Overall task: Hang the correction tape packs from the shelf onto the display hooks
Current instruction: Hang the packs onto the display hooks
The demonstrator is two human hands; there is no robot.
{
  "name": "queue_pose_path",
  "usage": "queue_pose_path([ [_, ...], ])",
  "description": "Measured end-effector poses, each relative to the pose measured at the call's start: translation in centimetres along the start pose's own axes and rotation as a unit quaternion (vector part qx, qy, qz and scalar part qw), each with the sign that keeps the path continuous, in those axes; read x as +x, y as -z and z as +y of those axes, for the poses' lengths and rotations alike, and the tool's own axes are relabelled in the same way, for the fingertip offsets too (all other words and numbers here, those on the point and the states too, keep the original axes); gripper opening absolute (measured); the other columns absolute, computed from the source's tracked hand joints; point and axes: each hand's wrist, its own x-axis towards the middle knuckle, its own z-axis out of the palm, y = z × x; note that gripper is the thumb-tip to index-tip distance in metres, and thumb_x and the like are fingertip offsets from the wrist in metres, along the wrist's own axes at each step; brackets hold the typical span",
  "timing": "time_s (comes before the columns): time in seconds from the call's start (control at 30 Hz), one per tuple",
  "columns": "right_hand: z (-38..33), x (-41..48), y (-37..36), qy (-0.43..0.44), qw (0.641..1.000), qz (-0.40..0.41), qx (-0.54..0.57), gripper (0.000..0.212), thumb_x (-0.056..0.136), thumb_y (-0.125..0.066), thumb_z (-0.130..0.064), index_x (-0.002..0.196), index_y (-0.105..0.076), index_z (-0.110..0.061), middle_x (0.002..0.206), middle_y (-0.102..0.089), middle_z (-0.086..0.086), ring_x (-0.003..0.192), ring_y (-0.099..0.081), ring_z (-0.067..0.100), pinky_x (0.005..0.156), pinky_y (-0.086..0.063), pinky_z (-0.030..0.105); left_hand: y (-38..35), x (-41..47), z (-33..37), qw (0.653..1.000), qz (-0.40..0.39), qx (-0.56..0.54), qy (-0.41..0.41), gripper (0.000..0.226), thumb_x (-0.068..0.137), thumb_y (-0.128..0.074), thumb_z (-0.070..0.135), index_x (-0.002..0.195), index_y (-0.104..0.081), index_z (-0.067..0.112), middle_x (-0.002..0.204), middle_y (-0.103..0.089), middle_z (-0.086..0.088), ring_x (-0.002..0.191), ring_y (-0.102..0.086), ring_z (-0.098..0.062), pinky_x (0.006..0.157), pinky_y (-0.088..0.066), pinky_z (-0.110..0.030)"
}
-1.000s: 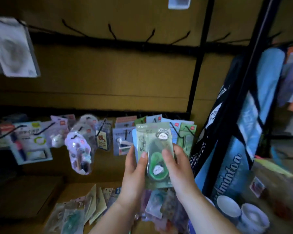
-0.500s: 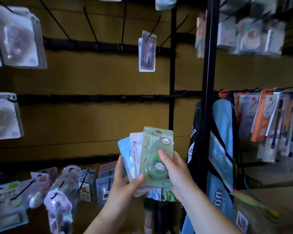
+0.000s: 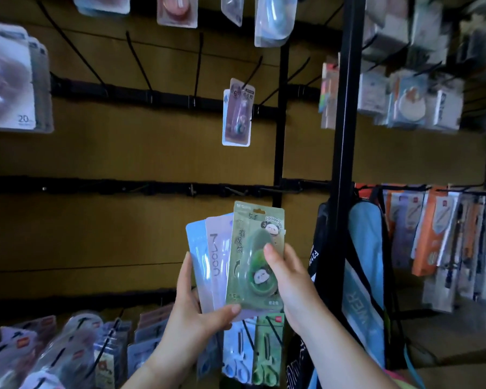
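Brown display wall (image 3: 124, 153) with bare hooks (image 3: 138, 61) now fills the view (packs have come up from the shelf): left hand (image 3: 197, 318) grips the fanned correction tape packs (image 3: 216, 262) just under the middle rail (image 3: 96, 186), right hand (image 3: 289, 282) pinches the green pack (image 3: 250, 248), hanging likely next.

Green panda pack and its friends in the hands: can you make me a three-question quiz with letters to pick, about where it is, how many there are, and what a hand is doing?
1. Where is the green pack?
A) at the front of the fan in the left hand
B) on a hook
C) on the floor

2. How many packs show in the fan?
A) one
B) three
C) six

3. What is the right hand doing?
A) hanging loose
B) gripping the green pack
C) pulling a hook

Answers: 1 A, it overlaps the lilac pack. 2 B, blue pack, lilac, green. 3 B, its thumb presses the pack's front.
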Motion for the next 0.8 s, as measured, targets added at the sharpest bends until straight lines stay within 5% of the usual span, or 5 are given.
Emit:
queue_pose_path([
  [0.13,-0.5,2.0,0.1,0.021,0.999,0.029,0.013,0.013,0.091,-0.048,-0.029,0.097,-0.059,-0.026,0.096,-0.066,-0.005,0.092,-0.063,0.014,0.087,-0.05,0.035,0.0,1.2,0.5,1.0,-0.004,0.009,-0.015,0.093,0.039,-0.079,0.013,0.103,-0.029,0.06,0.107,-0.064,0.009,0.079,-0.072,-0.009,0.052,-0.053,-0.018],
  [0.3,-0.3,2.8,0.4,0.016,0.999,0.026,0.021,0.011,0.09,-0.049,-0.033,0.089,-0.059,-0.029,0.096,-0.066,-0.003,0.103,-0.062,0.023,0.099,-0.045,0.048,-0.2,2.1,-0.1,1.0,0.01,0.008,-0.008,0.102,0.058,-0.071,-0.003,0.128,-0.018,0.05,0.12,-0.061,-0.002,0.098,-0.066,-0.018,0.06,-0.055,-0.014],
  [0.43,0.1,3.1,0.7,0.019,0.999,0.042,0.01,0.034,0.087,-0.052,-0.035,0.115,-0.056,-0.017,0.113,-0.065,0.005,0.111,-0.059,0.024,0.103,-0.043,0.047,0.2,2.2,-1.0,1.0,0.004,0.009,0.018,0.111,0.058,-0.069,-0.007,0.139,-0.014,0.045,0.097,-0.074,0.003,0.087,-0.071,-0.019,0.059,-0.057,-0.022],
  [0.6,-1.8,3.9,1.7,0.064,0.994,0.084,0.022,0.011,0.09,-0.052,-0.023,0.08,-0.057,-0.021,0.081,-0.065,0.0,0.076,-0.062,0.017,0.079,-0.051,0.036,0.6,2.1,-1.4,0.999,0.015,0.009,0.041,0.105,0.072,-0.059,-0.023,0.142,-0.013,0.041,0.109,-0.065,0.0,0.094,-0.066,-0.022,0.06,-0.059,-0.026],
  [0.8,-3.7,4.8,4.2,0.073,0.987,0.14,0.016,0.015,0.091,-0.05,-0.027,0.078,-0.056,-0.023,0.078,-0.063,-0.004,0.071,-0.061,0.011,0.064,-0.05,0.027,1.2,1.8,-1.8,0.999,0.012,0.02,0.045,0.107,0.07,-0.066,-0.017,0.141,-0.011,0.042,0.08,-0.074,0.017,0.084,-0.071,-0.012,0.058,-0.057,-0.022],
])
